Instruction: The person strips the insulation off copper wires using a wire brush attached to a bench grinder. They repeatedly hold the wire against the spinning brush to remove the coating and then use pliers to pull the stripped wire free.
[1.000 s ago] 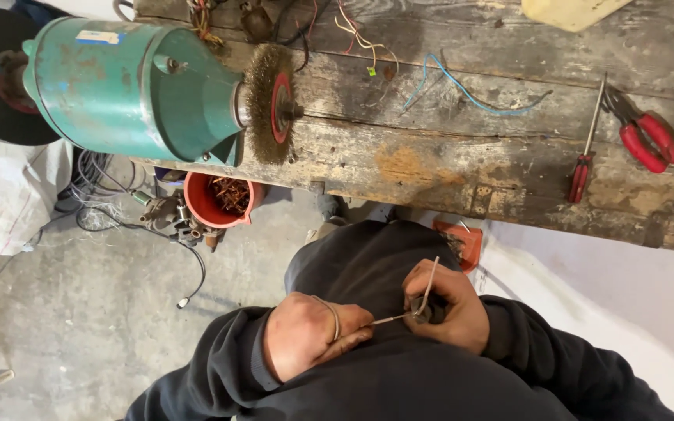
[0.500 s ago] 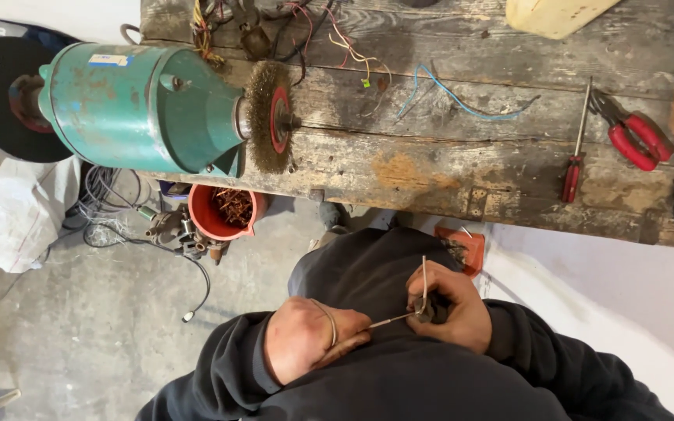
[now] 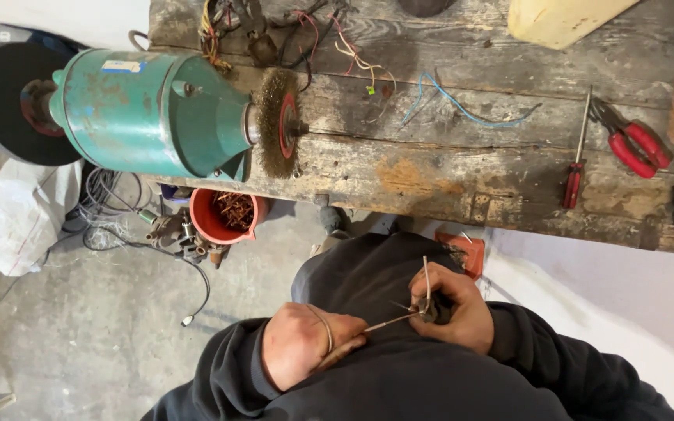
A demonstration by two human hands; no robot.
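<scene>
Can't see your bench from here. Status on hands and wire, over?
Left hand gripping thin wire. Right hand pinching its other end; strand sticks up. Both hands in lap, apart from wire-brush wheel. Nothing between them.

The left hand (image 3: 299, 349) and right hand (image 3: 450, 307) are gripping a thin wire (image 3: 390, 320) between them, below the table (image 3: 446, 168) carrying a green grinder (image 3: 146, 113).
</scene>
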